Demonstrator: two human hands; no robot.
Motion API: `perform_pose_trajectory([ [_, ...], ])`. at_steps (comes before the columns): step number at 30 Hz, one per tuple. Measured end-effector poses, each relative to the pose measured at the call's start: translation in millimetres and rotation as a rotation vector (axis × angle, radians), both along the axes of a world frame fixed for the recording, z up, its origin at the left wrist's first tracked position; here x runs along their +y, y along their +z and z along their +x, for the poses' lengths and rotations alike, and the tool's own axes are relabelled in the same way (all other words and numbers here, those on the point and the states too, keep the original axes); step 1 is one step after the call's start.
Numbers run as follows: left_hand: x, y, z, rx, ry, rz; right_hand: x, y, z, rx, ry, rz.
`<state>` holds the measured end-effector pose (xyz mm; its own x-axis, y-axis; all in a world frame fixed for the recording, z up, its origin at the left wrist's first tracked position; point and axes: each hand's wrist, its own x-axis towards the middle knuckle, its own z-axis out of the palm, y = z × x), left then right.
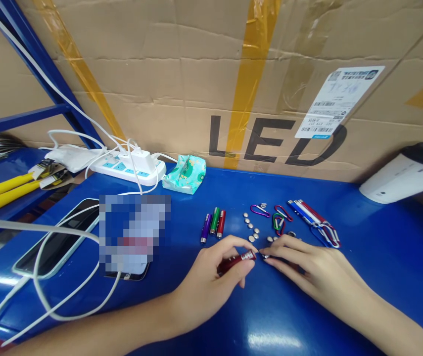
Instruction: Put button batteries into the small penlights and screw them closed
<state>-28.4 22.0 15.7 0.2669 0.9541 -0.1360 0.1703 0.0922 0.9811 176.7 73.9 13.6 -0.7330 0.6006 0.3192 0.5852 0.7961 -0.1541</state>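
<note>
We work at a glossy blue tabletop (363, 257) backed by a big tan cardboard box printed LED (211, 84). Far left of our left hand lie a dark smartphone (57, 242) and looping white cables (48, 296). Beyond it sit a white power strip (129, 168) and a teal patterned tissue pack (184, 174). Well right of our right hand sits a white device with a dark top (404, 175).

Our left hand (211, 282) is closed on a small red metal flashlight barrel (236, 261), thumb over it and fingers under. It lies level with its silver open end facing right, likely so the end meets the other hand. Our right hand (307, 269) rests palm down, fingertips narrowed to a pinch right at that end; they seem to pinch a small cell, but it is too small to tell.

Just beyond the left hand stand three loose barrels, purple, green and red (213, 223). Just beyond the right fingertips lies a scatter of silver button cells (251, 227), close for quick picking. Next to those lie coloured carabiner clips (278, 218), then finished red and blue flashlights on clips (315, 220), kept apart from loose parts.
</note>
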Motion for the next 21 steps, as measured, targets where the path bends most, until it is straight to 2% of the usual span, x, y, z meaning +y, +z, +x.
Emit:
perform_pose_trajectory([
  [4,2,-0.5,-1,-0.007,0.042,-0.007,0,1.0,0,0.010,-0.004,0.042],
  [8,3,0.5,-1,-0.015,0.054,-0.026,-1,1.2,0,0.035,0.014,0.009],
  [14,2,-2.1,-1,0.015,0.034,0.015,-9,3.4,-4,0.230,-0.019,-0.229],
  [21,2,-3.8,1,0.068,-0.016,0.014,-13,13.1,-12,0.459,-0.108,-0.404],
])
